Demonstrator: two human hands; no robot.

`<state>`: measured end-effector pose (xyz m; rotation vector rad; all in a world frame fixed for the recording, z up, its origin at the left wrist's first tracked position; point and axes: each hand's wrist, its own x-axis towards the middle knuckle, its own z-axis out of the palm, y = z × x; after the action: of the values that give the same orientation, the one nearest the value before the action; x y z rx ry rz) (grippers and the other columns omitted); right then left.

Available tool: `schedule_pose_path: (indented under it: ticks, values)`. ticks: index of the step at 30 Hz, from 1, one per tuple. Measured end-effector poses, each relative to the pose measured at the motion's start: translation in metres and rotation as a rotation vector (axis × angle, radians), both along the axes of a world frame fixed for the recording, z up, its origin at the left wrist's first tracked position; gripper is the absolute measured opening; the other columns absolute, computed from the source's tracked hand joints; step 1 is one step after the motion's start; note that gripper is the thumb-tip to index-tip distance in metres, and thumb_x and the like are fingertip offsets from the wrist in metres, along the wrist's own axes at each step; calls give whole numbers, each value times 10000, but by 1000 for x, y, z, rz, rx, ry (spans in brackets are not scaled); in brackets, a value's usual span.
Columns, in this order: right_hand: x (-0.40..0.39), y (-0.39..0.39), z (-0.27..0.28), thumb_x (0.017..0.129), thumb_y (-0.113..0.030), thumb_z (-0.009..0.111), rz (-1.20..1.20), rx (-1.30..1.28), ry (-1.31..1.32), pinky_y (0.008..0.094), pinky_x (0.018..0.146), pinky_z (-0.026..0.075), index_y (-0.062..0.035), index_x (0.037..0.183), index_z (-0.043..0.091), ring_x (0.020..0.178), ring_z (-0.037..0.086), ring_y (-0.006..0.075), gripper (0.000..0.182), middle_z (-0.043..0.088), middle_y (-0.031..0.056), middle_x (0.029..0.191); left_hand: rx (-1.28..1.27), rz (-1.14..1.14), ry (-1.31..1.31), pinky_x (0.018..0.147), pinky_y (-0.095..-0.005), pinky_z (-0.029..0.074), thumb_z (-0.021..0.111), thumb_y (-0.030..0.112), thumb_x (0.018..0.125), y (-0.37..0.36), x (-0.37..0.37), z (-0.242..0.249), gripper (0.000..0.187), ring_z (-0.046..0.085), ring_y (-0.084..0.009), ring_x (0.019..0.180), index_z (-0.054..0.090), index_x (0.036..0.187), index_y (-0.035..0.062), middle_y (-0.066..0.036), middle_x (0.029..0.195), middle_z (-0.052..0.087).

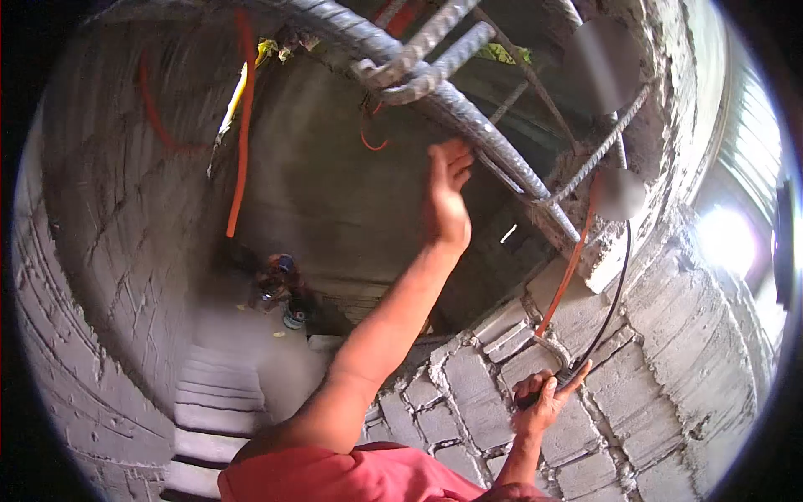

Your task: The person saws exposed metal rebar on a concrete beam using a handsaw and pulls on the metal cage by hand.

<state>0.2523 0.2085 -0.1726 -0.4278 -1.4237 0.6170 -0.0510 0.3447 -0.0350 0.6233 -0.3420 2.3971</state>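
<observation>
- Rebar [468,117]: a thick ribbed steel bar runs diagonally from the top centre down toward the right, where it meets the broken concrete edge [611,259]. Shorter ribbed bars [435,50] cross it near the top, apparently tied there.
- Handling, as judged: heavy, rigid, rough under the palm; the ribs give a sure hold, so slipping is unlikely. It appears fixed at both ends and should not shift under one hand. Best hold is on the bare length between the crossing bars and the concrete, clear of tie ends.
- Left hand [446,197]: raised overhead, arm extended, fingers loosely spread and partly curled. It holds nothing; the fingertips are at or just beside the underside of the rebar. Actual contact cannot be confirmed.
- Right hand [545,400]: low, against the block wall [468,393], closed around a dark object where a black cable [615,293] ends. Whether this is a tool handle or the cable itself cannot be told.
- Orange conduit [569,268]: hangs beside the black cable from the concrete edge. A second orange length [242,125] hangs at the left wall.
- Surroundings: rough plastered walls, concrete stairs [217,385] descending at lower left, buckets and clutter [280,289] at the landing, daylight opening [728,238] at the right.
</observation>
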Motion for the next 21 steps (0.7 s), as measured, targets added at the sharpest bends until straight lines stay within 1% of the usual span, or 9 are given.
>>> schedule_pose_path:
  ticks: [2, 4, 8, 10, 11, 15, 17, 20, 21]
  values:
    - [-1, 3, -1, 1053, -278, 584, -19, 13, 19, 293, 477, 334, -371, 1631, -31, 534, 326, 96, 849, 345, -25, 696, 98, -133, 5, 1009, -419, 450, 436, 530, 1068, 17, 5, 13, 492, 631, -232, 1066, 587, 1280, 112, -70, 1227, 647]
    - [4, 2, -1, 1054, -271, 581, 18, 7, -9, 296, 478, 337, -377, 1630, -32, 541, 325, 98, 848, 334, -27, 692, 296, -218, 73, 1106, -441, 415, 421, 491, 1083, 16, 16, 22, 501, 586, -255, 1258, 536, 1326, 68, -86, 1281, 630]
    - [3, 1, -2, 1054, -271, 582, -5, -49, 40, 316, 517, 404, -383, 1629, -36, 584, 377, 115, 851, 394, -17, 730, 315, -167, 12, 1079, -443, 430, 397, 462, 1096, 26, 30, 30, 464, 634, -280, 1137, 546, 1263, 55, -95, 1167, 640]
    - [12, 3, -3, 1051, -273, 586, 21, -30, -6, 319, 526, 410, -387, 1628, -42, 593, 390, 119, 860, 426, -9, 747, 356, -246, -15, 1029, -427, 444, 392, 469, 1096, 35, 29, 40, 447, 648, -272, 1070, 561, 1179, 64, -87, 1086, 631]
    - [10, 2, -3, 1049, -273, 590, 27, -33, -3, 321, 527, 411, -388, 1627, -43, 592, 389, 121, 865, 429, -7, 752, 249, -171, -43, 917, -400, 488, 397, 435, 1101, 37, 31, 46, 395, 653, -250, 967, 548, 1084, 71, -67, 988, 611]
    - [9, 3, -1, 1042, -266, 603, 62, -45, 5, 326, 533, 412, -396, 1624, -38, 597, 390, 126, 876, 434, -3, 758, 113, 7, 75, 761, -386, 523, 419, 406, 1086, 23, 31, 55, 355, 635, -233, 785, 544, 970, 95, -50, 848, 589]
    - [-1, -5, 3, 1039, -265, 610, 15, -57, 14, 325, 538, 411, -387, 1627, -36, 606, 393, 125, 882, 426, -4, 755, 186, -334, -148, 607, -374, 495, 432, 381, 1057, 23, 32, 65, 348, 562, -211, 622, 516, 835, 127, -32, 704, 529]
    - [2, -5, 4, 1038, -259, 613, 36, -36, -16, 321, 540, 415, -372, 1630, -36, 607, 393, 123, 886, 414, -6, 752, 194, -445, -226, 555, -369, 455, 438, 385, 1031, 34, 32, 70, 365, 500, -208, 540, 497, 759, 150, -27, 631, 482]
    - [5, -3, 2, 1044, -262, 601, 29, -17, -17, 317, 536, 413, -358, 1633, -27, 597, 385, 119, 867, 400, -8, 745, 160, -306, -210, 569, -371, 444, 440, 377, 1014, 40, 34, 71, 361, 473, -203, 536, 490, 744, 143, -19, 625, 460]
